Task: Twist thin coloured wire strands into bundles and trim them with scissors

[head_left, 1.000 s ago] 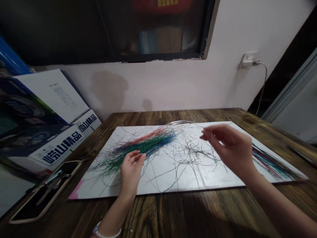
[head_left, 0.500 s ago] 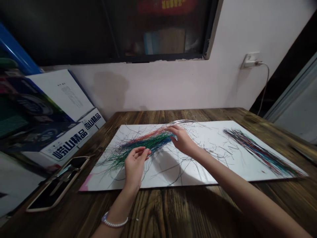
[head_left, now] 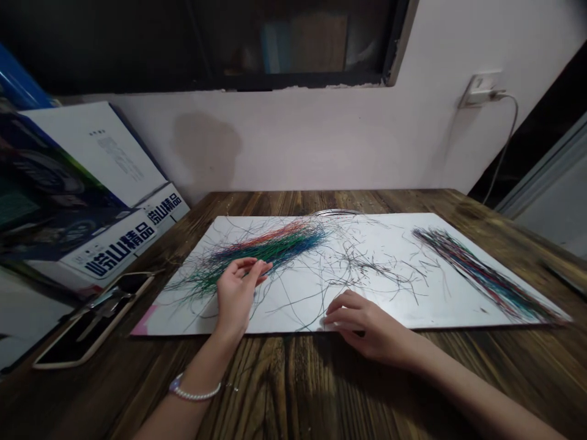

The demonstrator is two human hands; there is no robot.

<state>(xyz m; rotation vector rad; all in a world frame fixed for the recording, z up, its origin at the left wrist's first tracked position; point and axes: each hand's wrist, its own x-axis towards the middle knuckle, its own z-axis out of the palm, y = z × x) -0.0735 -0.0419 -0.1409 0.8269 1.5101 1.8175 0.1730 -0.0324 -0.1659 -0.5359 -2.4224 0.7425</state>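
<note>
Head view, items placed relative to the hands:

1. Left hand: half open, fingers loosely curled and slightly apart, wrist low over the near edge of the sheet. Fingertips lie at the lower edge of the main bundle; whether a fine strand is pinched cannot be told.
2. Right hand: wide, low grip, fingers lightly curved and lying close together, tips on the near edge of the sheet. Nothing visibly held.
3. Bundle of thin multicoloured strands: red, green, blue and dark, fanned out just beyond the left hand and touching its fingertips.
4. Loose dark strands: scattered between and beyond the hands, some just beside the right fingertips.
5. Second strand bundle: laid in a straighter diagonal band, well to the right of the right hand.
6. White board: lies under all strands, its near edge beneath both hands.
7. Wooden table: dark planks under the board and both forearms.
8. Pearl bracelet: on the left wrist.
9. Printed box: leaning well left of the left hand.
10. Phone-like dark slab: on the table beyond the board's left edge, a small metal tool on it.
</note>
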